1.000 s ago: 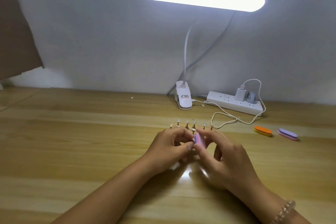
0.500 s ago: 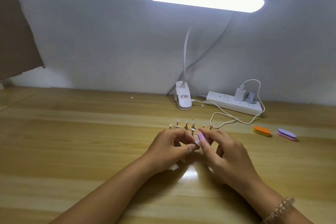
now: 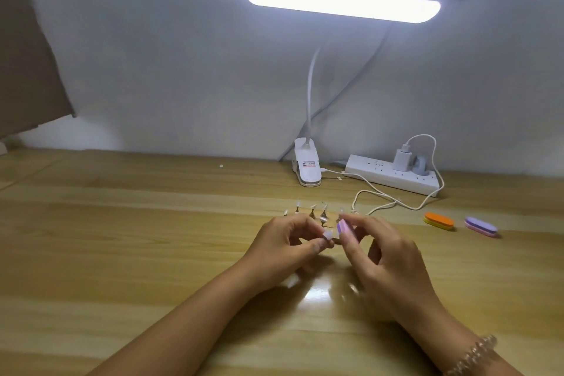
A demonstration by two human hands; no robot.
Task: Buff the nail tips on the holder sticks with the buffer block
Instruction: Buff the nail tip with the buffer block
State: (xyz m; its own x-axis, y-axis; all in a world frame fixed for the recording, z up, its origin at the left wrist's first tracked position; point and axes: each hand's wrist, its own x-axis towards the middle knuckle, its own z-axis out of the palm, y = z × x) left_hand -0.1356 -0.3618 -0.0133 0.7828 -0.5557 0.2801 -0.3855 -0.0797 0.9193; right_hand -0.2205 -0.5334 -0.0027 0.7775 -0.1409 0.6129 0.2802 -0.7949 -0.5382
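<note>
Now buffer block (image 3: 342, 227) in R hand (image 3: 387, 256), beside tip (image 3: 327, 235)

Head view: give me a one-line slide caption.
Left hand holds a nail tip, right hand pinches the purple buffer block close beside it, above the wooden table.

Both forearms reach in from below and converge mid-frame. The left hand (image 3: 287, 243) is curled, its thumb and forefinger pinching a nail tip (image 3: 328, 235). The right hand (image 3: 393, 262) pinches a buffer (image 3: 342, 226) between thumb and fingers (image 3: 363, 223), just beside the left fingertips.
</note>
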